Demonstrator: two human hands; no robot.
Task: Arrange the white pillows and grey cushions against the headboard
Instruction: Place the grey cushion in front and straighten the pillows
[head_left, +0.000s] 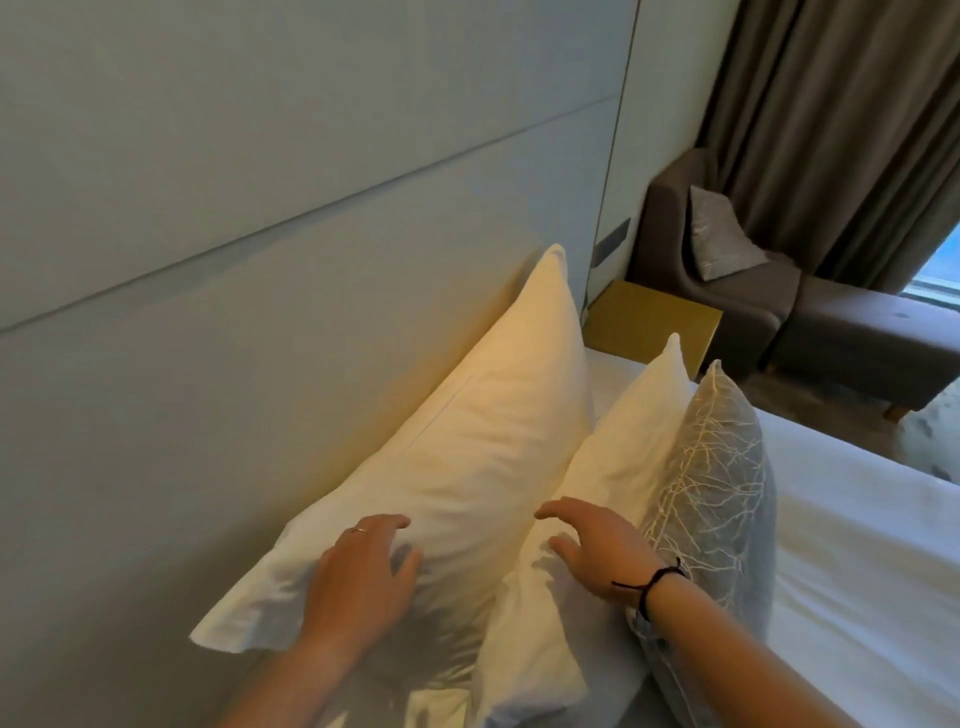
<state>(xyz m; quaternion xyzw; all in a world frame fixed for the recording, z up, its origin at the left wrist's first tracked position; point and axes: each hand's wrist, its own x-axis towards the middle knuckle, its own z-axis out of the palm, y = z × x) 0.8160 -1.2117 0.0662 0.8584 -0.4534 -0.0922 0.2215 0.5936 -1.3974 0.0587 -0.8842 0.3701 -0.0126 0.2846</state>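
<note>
Both hands (358, 577) (597, 545) rest on white pillows (467, 441) against headboard (208, 364).

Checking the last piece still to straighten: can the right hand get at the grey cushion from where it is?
Probably yes: the right hand hovers open over the front white pillow, and the grey cushion leans right beside it, uncovered.

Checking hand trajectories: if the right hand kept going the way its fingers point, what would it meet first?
Probably the smaller white pillow: the right hand hovers open just over it, though contact is unclear.

Grey cushion (717, 467) partly behind forearm.
</note>
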